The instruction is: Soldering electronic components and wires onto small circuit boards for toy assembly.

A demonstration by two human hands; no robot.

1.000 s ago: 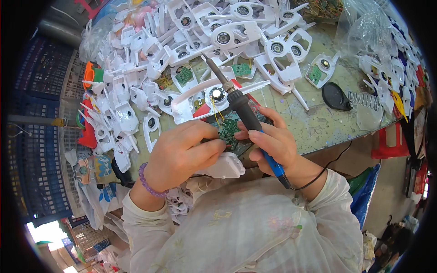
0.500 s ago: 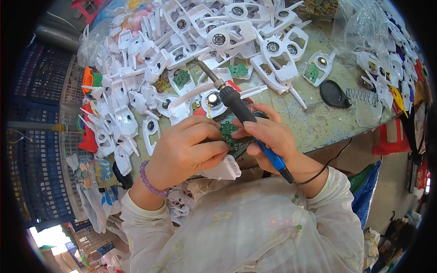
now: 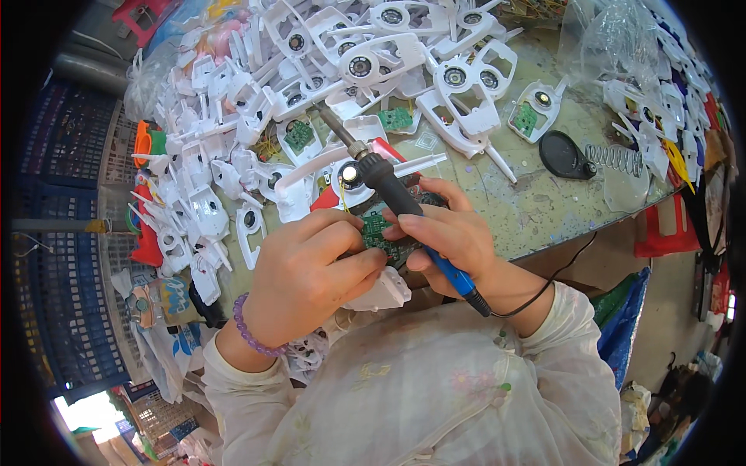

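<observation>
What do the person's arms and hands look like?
The left hand and right hand wear no gloves. A bracelet of purple beads circles the left one's wrist. The whitish left sleeve and right sleeve look thin and loose.

Speckled tabletop [image 3: 536, 203], heaped with white casings [image 3: 208, 208]

They bury its back and left. Over on the barer right lie a single casing [image 3: 550, 118] with a green circuit board [image 3: 525, 118], a black paddle-shaped piece [image 3: 561, 154] and, beside that, a coil spring [image 3: 614, 160].
</observation>
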